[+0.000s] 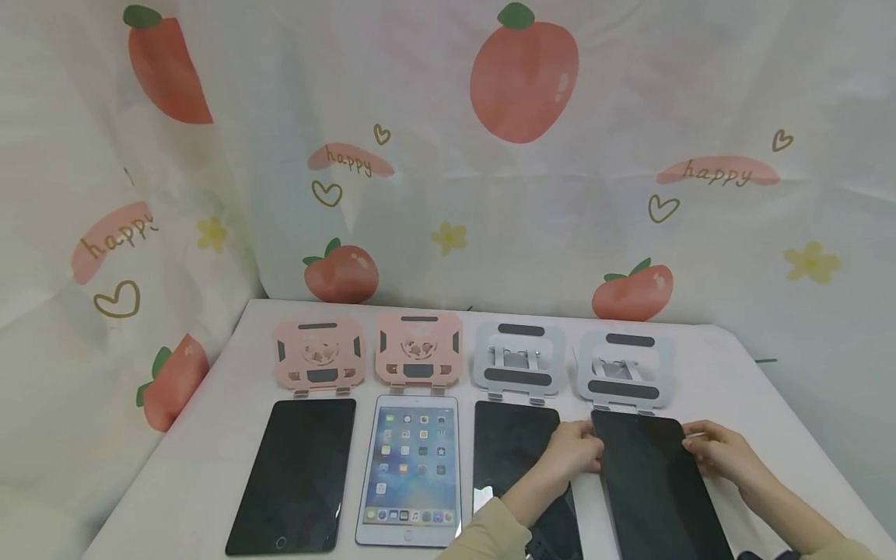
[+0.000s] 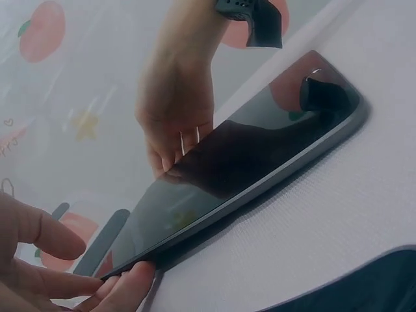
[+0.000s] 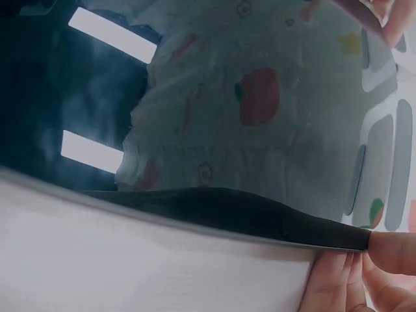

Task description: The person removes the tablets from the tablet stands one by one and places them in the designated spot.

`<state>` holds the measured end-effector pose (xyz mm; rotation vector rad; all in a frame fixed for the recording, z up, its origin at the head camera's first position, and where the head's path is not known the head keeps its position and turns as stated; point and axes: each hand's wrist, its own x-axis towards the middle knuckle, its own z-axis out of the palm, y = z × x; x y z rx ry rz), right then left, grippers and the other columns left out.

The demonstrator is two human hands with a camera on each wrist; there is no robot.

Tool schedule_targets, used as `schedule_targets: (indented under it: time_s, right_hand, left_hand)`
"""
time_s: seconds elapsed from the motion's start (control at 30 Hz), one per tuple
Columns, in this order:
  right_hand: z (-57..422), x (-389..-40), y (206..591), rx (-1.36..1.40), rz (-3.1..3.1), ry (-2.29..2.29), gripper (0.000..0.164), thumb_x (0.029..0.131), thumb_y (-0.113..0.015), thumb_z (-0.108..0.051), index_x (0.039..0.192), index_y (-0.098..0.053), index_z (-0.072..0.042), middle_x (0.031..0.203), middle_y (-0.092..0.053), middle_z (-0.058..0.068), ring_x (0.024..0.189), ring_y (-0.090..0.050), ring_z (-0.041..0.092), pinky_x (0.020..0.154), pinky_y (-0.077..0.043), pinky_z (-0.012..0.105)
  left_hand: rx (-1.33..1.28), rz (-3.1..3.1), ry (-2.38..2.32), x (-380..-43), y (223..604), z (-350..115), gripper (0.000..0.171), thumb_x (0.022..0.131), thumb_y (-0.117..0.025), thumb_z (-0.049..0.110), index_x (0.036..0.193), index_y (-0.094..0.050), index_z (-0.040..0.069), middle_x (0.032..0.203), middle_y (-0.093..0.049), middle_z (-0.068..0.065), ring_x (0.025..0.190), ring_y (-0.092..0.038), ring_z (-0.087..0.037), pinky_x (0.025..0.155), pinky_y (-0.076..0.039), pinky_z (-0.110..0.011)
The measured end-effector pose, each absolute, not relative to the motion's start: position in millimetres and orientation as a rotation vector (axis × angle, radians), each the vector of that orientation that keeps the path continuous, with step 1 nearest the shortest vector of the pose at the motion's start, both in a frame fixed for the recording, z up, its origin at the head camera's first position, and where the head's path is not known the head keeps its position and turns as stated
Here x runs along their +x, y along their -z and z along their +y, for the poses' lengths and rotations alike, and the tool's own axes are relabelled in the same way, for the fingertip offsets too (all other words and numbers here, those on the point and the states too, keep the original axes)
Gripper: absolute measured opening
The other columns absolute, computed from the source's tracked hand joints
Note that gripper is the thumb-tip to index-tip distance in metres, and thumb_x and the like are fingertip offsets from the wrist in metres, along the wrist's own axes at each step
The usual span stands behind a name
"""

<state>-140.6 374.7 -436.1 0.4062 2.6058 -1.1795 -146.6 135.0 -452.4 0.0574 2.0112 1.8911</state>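
Observation:
A black-screened tablet (image 1: pixel 654 482) lies at the right end of a row of tablets, its top end near a light-blue stand (image 1: pixel 661 365). My left hand (image 1: pixel 575 451) grips its left edge close to the top corner, fingertips under the rim in the left wrist view. On the opposite edge, my right hand (image 1: pixel 728 455) pinches the tablet, thumb at the side and fingers beneath in the right wrist view. The left forearm crosses another dark tablet (image 1: pixel 514 435) and hides part of it. The held tablet's bottom end runs out of the head view.
Left of these lie a white tablet (image 1: pixel 409 498) with its screen lit and a black tablet (image 1: pixel 301 467). Behind the row stand two pink stands (image 1: pixel 285 354) and a second light-blue stand (image 1: pixel 481 350). A patterned curtain (image 1: pixel 448 93) hangs behind the white table (image 1: pixel 189 482).

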Motion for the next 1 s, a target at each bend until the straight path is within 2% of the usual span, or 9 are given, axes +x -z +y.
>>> schedule_targets:
  time_s: [0.17, 0.27, 0.33, 0.43, 0.6, 0.7, 0.8, 0.9, 1.0]
  right_hand:
    - [373.2, -139.8, 435.5, 0.395, 2.612, 1.169, 0.047, 0.093, -0.051, -0.012, 0.126, -0.039, 0.019, 0.083, -0.064, -0.004, 0.070, -0.056, 0.008, 0.061, -0.050, 0.026]
    - [372.8, -138.9, 434.6, 0.393, 2.606, 1.157, 0.049, 0.092, -0.051, -0.012, 0.127, -0.039, 0.020, 0.084, -0.065, -0.003, 0.071, -0.057, 0.008, 0.062, -0.051, 0.025]
    - [372.9, -138.1, 434.5, 0.381, 2.604, 1.146, 0.051, 0.092, -0.051, -0.013, 0.128, -0.038, 0.020, 0.086, -0.065, -0.002, 0.073, -0.057, 0.008, 0.063, -0.052, 0.025]
    - [372.7, -136.7, 434.5, 0.376, 2.611, 1.131, 0.053, 0.092, -0.051, -0.014, 0.130, -0.038, 0.020, 0.089, -0.067, 0.002, 0.074, -0.056, 0.007, 0.063, -0.053, 0.024]
    - [372.3, -135.5, 435.2, 0.374, 2.641, 1.123, 0.054, 0.093, -0.051, -0.016, 0.132, -0.038, 0.020, 0.103, -0.067, 0.022, 0.076, -0.057, 0.003, 0.064, -0.053, 0.022]
    - [371.2, -134.9, 435.8, 0.385, 2.647, 1.118, 0.055, 0.094, -0.051, -0.017, 0.133, -0.038, 0.020, 0.112, -0.063, 0.029, 0.077, -0.057, 0.000, 0.064, -0.053, 0.021]
    - [369.3, -134.4, 436.6, 0.394, 2.656, 1.103, 0.055, 0.094, -0.050, -0.018, 0.133, -0.038, 0.019, 0.114, -0.062, 0.030, 0.078, -0.058, 0.000, 0.064, -0.052, 0.021]
    - [367.1, -134.5, 437.6, 0.410, 2.664, 1.099, 0.055, 0.094, -0.050, -0.018, 0.133, -0.038, 0.018, 0.114, -0.061, 0.031, 0.080, -0.061, 0.004, 0.064, -0.053, 0.021]
    - [365.8, -134.0, 438.2, 0.423, 2.669, 1.094, 0.054, 0.094, -0.050, -0.018, 0.133, -0.038, 0.018, 0.115, -0.059, 0.033, 0.080, -0.062, 0.007, 0.064, -0.053, 0.021]
  left_hand:
    - [0.132, 2.064, -1.867, -143.7, 449.1, 132.5, 0.038, 0.080, -0.054, -0.001, 0.115, -0.065, -0.007, 0.053, -0.044, 0.006, 0.047, -0.046, -0.006, 0.048, -0.042, -0.015]
    - [0.164, 2.114, -1.838, -142.5, 449.4, 131.7, 0.018, 0.080, -0.054, 0.000, 0.090, -0.069, -0.005, 0.046, -0.036, 0.008, 0.043, -0.040, -0.004, 0.042, -0.029, -0.015]
    - [0.191, 2.160, -1.804, -142.1, 450.1, 131.3, 0.012, 0.079, -0.055, 0.000, 0.069, -0.061, 0.002, 0.044, -0.033, 0.009, 0.040, -0.036, -0.003, 0.040, -0.022, -0.016]
    - [0.221, 2.213, -1.766, -142.2, 451.5, 130.9, 0.025, 0.079, -0.056, 0.002, 0.059, -0.044, 0.011, 0.050, -0.035, 0.007, 0.044, -0.032, -0.004, 0.041, -0.020, -0.018]
    - [0.240, 2.248, -1.734, -142.5, 452.2, 131.2, 0.012, 0.079, -0.057, 0.007, 0.067, -0.053, 0.006, 0.072, -0.036, 0.004, 0.061, -0.030, -0.008, 0.048, -0.023, -0.021]
    - [0.225, 2.248, -1.722, -141.7, 450.9, 132.0, 0.012, 0.079, -0.059, 0.009, 0.078, -0.061, -0.002, 0.077, -0.038, 0.002, 0.064, -0.032, -0.010, 0.050, -0.025, -0.022]
    - [0.187, 2.240, -1.707, -140.2, 449.0, 132.7, 0.031, 0.079, -0.060, 0.011, 0.100, -0.065, -0.010, 0.082, -0.041, -0.001, 0.065, -0.036, -0.013, 0.053, -0.030, -0.023]
    - [0.155, 2.248, -1.676, -138.6, 446.1, 132.8, 0.050, 0.078, -0.062, 0.014, 0.122, -0.059, -0.010, 0.090, -0.047, -0.006, 0.075, -0.042, -0.016, 0.063, -0.038, -0.026]
    - [0.145, 2.248, -1.672, -137.7, 443.7, 131.8, 0.049, 0.078, -0.062, 0.015, 0.121, -0.060, -0.009, 0.096, -0.049, -0.010, 0.084, -0.043, -0.019, 0.071, -0.041, -0.030]
